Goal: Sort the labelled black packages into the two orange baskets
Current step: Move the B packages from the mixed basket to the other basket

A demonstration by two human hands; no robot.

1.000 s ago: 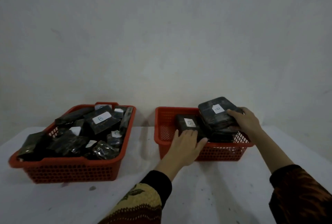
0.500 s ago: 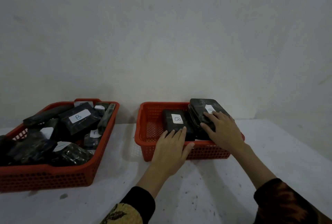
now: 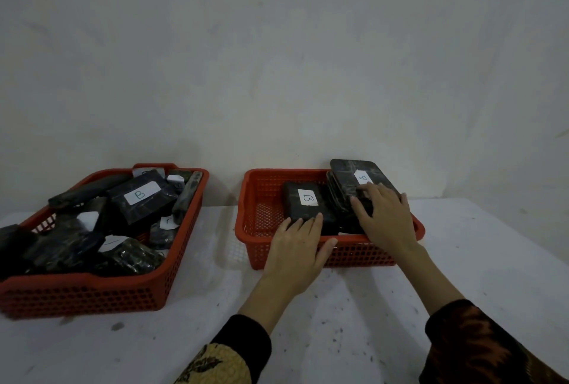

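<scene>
So the right hand [image 3: 385,217] just set its package [image 3: 360,180] down in the right basket [image 3: 255,199], palm flat on it now; left hand [image 3: 297,245] rests open on the rim.

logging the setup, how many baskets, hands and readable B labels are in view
orange baskets: 2 (left basket, right basket)
hands: 2 (left hand, right hand)
labels clearly reading B: 2 (left pile, right basket)
total: 6

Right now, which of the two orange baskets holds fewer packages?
The right basket: only a few packages, part of its floor bare. The left basket is heaped full.
</scene>
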